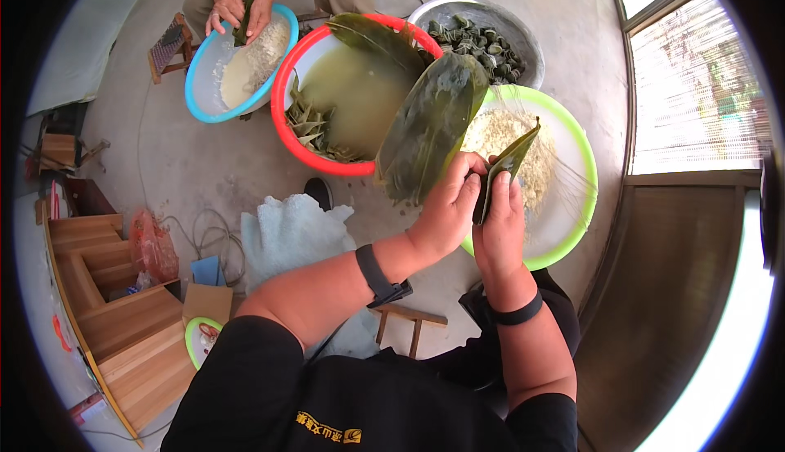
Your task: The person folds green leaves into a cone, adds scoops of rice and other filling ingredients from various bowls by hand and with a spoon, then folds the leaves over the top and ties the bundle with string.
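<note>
Both my hands meet over the near edge of a green-rimmed basin of rice. A broad green leaf, folded lengthwise, stands between my left hand and my right hand, gripped by the fingers of both. A wide wet leaf spreads up and left from my left hand, over the rim of a red-rimmed basin of cloudy water; whether my left hand also holds it, I cannot tell. Pale strings hang over the green rim. My palms are hidden.
A metal basin holds several tied leaf parcels. At the upper left, another person's hands hold a leaf over a blue-rimmed basin of rice. A light blue towel lies near my left arm. A wooden stool stands below my arms.
</note>
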